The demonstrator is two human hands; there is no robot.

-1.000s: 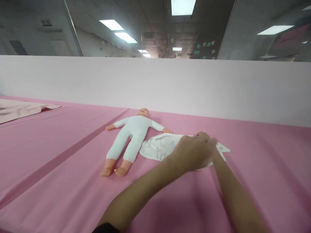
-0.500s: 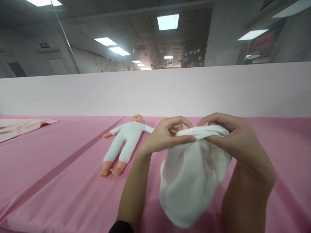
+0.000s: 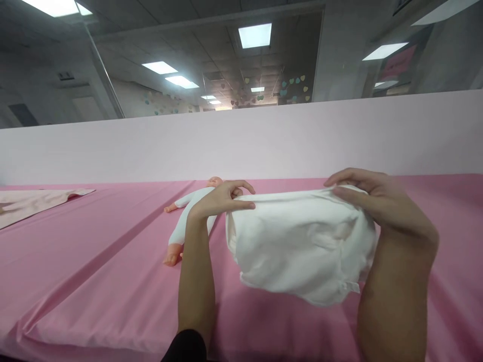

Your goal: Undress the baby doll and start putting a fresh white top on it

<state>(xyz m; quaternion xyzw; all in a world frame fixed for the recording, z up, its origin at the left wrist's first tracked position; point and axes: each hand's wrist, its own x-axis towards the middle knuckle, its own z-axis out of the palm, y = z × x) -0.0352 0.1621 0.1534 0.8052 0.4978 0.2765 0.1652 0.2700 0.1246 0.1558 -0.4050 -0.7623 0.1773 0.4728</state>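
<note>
A white cloth garment (image 3: 294, 246) hangs stretched between my two hands above the pink surface. My left hand (image 3: 222, 198) pinches its upper left corner between thumb and fingers. At the upper right, my right hand (image 3: 381, 198) grips the same top edge. A small whitish tag shows at the garment's lower right; its exact kind I cannot make out. Behind my left hand, a baby doll (image 3: 184, 223) in a white suit lies on its back, with my hand and forearm hiding part of its body and one leg.
A pink padded cover (image 3: 94, 281) spreads over the whole work surface, with a long crease at left. A pale pink cloth (image 3: 33, 203) lies at the far left. A white low wall (image 3: 151, 151) runs along the back, below glass panes with reflected ceiling lights.
My hands have moved apart, the left one going leftward. Between them the garment, bunched before, is now pulled out wide. My left arm now covers more of the doll.
</note>
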